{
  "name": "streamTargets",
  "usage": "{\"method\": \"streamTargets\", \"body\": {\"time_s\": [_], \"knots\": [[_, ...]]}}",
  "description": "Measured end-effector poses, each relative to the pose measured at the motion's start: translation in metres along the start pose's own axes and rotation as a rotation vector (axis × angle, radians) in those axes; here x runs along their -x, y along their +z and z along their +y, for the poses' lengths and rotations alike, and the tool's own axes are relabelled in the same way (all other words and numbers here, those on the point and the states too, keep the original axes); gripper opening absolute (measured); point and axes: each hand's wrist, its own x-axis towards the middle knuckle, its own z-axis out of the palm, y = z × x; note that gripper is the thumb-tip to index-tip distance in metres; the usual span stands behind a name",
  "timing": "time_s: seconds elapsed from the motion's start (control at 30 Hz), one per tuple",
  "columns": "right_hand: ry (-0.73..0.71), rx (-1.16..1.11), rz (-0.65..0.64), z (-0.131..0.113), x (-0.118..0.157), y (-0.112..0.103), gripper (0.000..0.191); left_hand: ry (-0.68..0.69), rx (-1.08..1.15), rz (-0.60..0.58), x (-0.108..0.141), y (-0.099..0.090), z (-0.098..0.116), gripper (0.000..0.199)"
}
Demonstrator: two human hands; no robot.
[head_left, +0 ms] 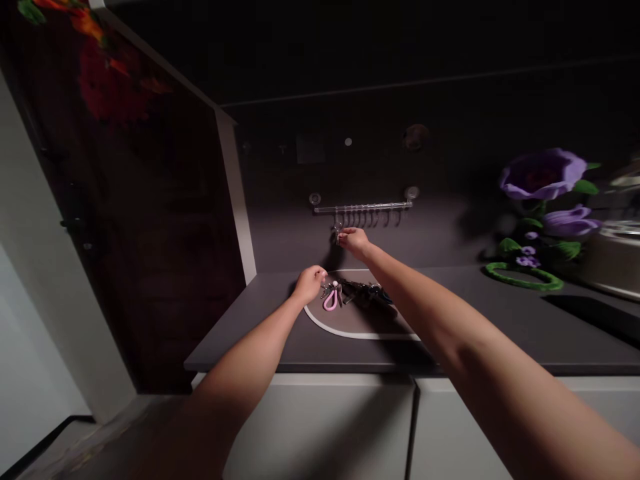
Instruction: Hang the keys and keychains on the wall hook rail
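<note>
My right hand [354, 241] is raised to the wall with its fingers pinched around small metal keys [337, 231], just under the left end of a clear hook rail [363, 207]. Lower down, my left hand [310, 283] has curled, closed fingers beside a bunch of keys with a pink loop strap [331, 300]. Whether those fingers grip anything is too small to tell. The pink-strapped bunch lies on a white-rimmed mat [345, 333], with more dark keys [367, 293] to its right, partly behind my right forearm.
A grey counter [240, 333] runs over white cabinets [320, 427]. Purple artificial flowers [543, 177] with a green ring base [523, 277] stand to the right, near a pale rounded container [615, 260]. At the left is a dark door [165, 233]. A dark overhang spans the top.
</note>
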Motion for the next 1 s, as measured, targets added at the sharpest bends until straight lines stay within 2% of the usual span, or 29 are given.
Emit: {"method": "streamTargets", "body": {"time_s": [0.1,0.17,0.4,0.47,0.67,0.83,1.0], "knots": [[0.111,0.028,0.057,-0.001,0.010,-0.005,0.018,-0.001,0.004,-0.014,0.001,-0.002,0.002,0.019],[0.134,0.063,0.057,0.000,0.020,-0.009,0.018,-0.006,0.006,-0.020,0.002,-0.003,0.003,0.018],[0.115,0.157,-0.126,0.015,0.058,-0.022,0.013,0.050,-0.022,-0.026,0.004,-0.007,0.003,0.011],[0.045,0.250,-0.184,0.023,0.065,-0.026,0.010,0.070,-0.051,-0.036,0.005,-0.008,0.004,0.011],[-0.344,0.748,-0.300,0.040,0.080,-0.033,0.008,0.100,-0.179,-0.088,0.006,-0.013,0.005,0.011],[-0.426,0.971,-0.425,0.040,0.084,-0.033,0.012,0.113,-0.258,-0.147,0.005,-0.015,0.004,0.008],[-0.448,1.075,-0.470,0.042,0.083,-0.032,0.017,0.141,-0.316,-0.151,0.005,-0.016,0.004,0.009]]}}
